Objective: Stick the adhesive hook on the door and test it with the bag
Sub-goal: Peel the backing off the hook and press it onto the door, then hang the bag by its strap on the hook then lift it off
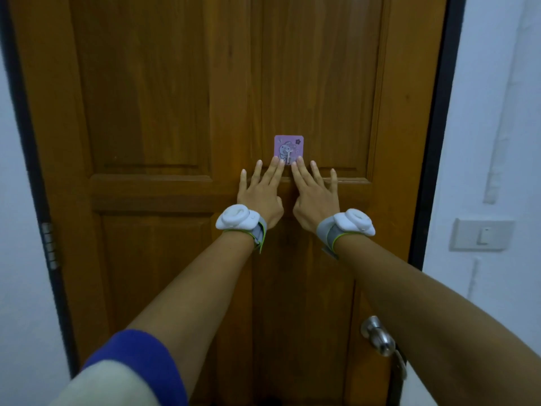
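Observation:
A purple square adhesive hook (pixel 288 148) with a cartoon rabbit and a small metal prong sits flat on the brown wooden door (pixel 175 112), on the upper right panel. My left hand (pixel 261 194) lies flat on the door just below it, fingers spread, two fingertips touching the hook's lower left edge. My right hand (pixel 314 197) mirrors it, fingertips touching the lower right edge. Neither hand holds anything. No bag is in view.
A round metal door knob (pixel 377 335) sticks out at the lower right of the door. A dark door frame (pixel 439 127) borders it, with hinges (pixel 49 244) on the left. A white wall with a light switch (pixel 481 234) lies to the right.

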`<state>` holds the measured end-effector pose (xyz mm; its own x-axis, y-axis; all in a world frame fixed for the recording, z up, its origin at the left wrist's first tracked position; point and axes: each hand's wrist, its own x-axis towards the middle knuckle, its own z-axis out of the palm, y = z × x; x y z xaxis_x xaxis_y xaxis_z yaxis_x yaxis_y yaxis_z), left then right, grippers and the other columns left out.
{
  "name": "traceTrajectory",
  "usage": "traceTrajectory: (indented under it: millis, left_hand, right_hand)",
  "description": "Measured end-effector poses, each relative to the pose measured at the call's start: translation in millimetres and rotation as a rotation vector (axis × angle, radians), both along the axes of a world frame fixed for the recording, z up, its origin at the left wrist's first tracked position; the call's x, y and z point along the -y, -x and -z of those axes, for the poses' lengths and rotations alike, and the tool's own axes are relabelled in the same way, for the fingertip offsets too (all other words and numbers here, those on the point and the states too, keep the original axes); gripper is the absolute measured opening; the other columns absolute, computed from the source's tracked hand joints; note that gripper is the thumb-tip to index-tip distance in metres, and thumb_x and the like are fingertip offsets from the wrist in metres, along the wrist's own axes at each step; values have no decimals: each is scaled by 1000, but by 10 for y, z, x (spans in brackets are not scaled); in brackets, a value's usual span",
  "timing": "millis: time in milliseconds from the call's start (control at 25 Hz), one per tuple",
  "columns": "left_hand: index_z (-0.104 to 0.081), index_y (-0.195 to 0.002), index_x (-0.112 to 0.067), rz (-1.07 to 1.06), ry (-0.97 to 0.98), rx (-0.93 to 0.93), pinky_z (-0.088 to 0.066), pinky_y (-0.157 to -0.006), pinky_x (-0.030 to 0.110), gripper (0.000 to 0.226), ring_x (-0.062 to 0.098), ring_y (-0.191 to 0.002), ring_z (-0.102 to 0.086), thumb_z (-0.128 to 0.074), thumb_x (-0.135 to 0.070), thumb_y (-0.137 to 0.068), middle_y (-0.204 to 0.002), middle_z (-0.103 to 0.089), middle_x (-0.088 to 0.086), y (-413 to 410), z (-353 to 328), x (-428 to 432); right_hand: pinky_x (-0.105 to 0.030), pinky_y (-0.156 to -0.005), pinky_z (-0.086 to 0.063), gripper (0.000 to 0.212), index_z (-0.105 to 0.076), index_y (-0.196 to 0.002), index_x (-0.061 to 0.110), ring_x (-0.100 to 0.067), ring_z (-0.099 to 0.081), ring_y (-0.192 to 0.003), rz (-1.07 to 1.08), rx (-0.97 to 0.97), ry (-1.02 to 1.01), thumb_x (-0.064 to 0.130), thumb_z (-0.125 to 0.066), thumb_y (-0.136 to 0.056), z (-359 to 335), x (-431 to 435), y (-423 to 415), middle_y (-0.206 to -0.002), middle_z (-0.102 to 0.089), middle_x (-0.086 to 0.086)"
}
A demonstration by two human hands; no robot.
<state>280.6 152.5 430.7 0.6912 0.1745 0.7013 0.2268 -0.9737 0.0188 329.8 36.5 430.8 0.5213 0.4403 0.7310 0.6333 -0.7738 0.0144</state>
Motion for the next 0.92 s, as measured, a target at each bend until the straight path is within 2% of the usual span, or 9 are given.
traceTrajectory:
  millis: [120,200,240,320,360,440,560,720,920]
  left_hand:
    - [-5,-150,-24,27,64,-90,0,-121,50,74,21,-149,5,-41,-16,-87,-162,-4,-7,149,-12,65]
    - [-15,-150,-20,93,142,-148,-11,-121,48,67,23,-149,-5,-41,-15,-89,-161,-15,-1,358,91,100]
    - [-24,-147,-20,136,236,-149,-23,-118,47,60,26,-146,-20,-41,-14,-89,-157,-27,4,486,183,113]
    - [-52,-129,-22,196,427,-57,-50,-94,43,41,31,-119,-55,-43,-16,-90,-134,-58,9,727,376,151]
    - [-61,-116,-23,208,483,-17,-55,-82,41,33,32,-102,-62,-44,-16,-89,-118,-67,8,832,469,187]
    - [-66,-99,-23,214,538,-40,-56,-73,40,27,31,-87,-63,-46,-12,-85,-100,-71,8,1064,769,266]
    - [-67,-91,-24,197,612,-236,-51,-67,36,27,31,-83,-62,-46,-10,-80,-87,-67,4,1408,1465,346]
    - [-68,-89,-28,130,698,-497,-48,-67,29,27,26,-85,-62,-46,-13,-83,-86,-65,0,1831,2506,410]
    - [-65,-102,-22,147,726,-943,-46,-73,32,26,29,-97,-59,-40,-19,-93,-104,-62,5,2303,3594,478]
  right_hand:
    - [-54,-116,8,72,-9,-150,18,-20,-3,-148,68,-152,77,18,-40,-85,-114,34,185,-160,-12,1]
    - [-54,-116,3,72,-11,-149,16,-23,-20,-145,37,-260,-18,16,-42,-85,-81,79,409,-155,-29,-3]
    - [-53,-116,-3,70,-14,-149,15,-24,-34,-139,-6,-275,-90,14,-43,-85,-3,98,530,-150,-38,-4]
    - [-47,-111,-18,61,-30,-144,16,-27,-52,-121,-100,-266,-201,13,-43,-85,205,119,759,-134,-56,-6]
    - [-44,-106,-22,52,-42,-137,18,-27,-55,-116,-140,-284,-235,13,-42,-85,317,123,869,-126,-62,-6]
    - [-40,-97,-26,36,-60,-115,21,-27,-59,-107,-196,-380,-270,14,-42,-84,652,138,1083,-109,-70,-6]
    - [-39,-88,-25,24,-65,-93,22,-29,-59,-99,-200,-571,-225,17,-45,-80,1434,193,1380,-95,-72,-6]
    - [-36,-85,-24,19,-66,-92,23,-28,-56,-107,-136,-868,-109,20,-50,-82,2540,328,1760,-103,-71,-5]
    - [-41,-106,-30,34,-67,-105,21,-30,-46,-124,-74,-1168,77,9,-47,-81,3601,544,2180,-125,-61,-9]
